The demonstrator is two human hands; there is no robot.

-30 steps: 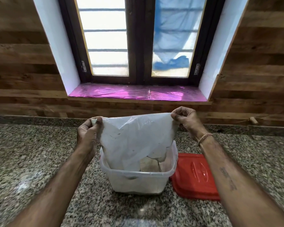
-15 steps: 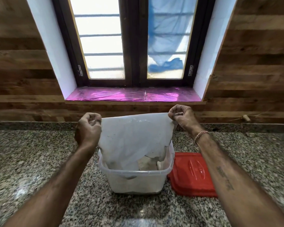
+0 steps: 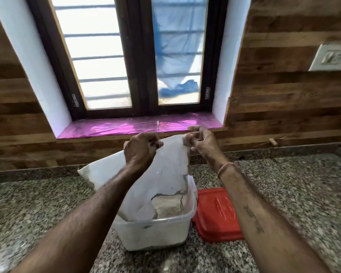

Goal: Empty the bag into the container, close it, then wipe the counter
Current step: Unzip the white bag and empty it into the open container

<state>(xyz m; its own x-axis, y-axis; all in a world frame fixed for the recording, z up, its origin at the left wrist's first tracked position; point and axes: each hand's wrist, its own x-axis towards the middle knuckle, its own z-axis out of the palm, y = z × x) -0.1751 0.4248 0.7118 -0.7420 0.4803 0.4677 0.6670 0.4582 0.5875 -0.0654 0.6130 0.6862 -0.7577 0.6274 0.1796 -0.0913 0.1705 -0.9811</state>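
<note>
Tipping the bag (image 3: 165, 174) out over the container (image 3: 152, 231): the first step looks nearly finished, the rest not begun.

At the middle of the frame the white bag hangs upside down, its mouth down inside the clear container and one corner jutting toward the left. The left hand (image 3: 141, 149) has its fingers curled tight into the bag's upper edge. The right hand (image 3: 202, 143) pinches the top right corner between thumb and fingertips, its other fingers loose. Pale contents lie in the container and the bag looks slack and flat, so I'd judge little is left in it. The red lid (image 3: 215, 215) lies on the granite counter (image 3: 293, 194) just right of the container, so closing remains, then wiping; nothing to wipe with is in sight.
</note>
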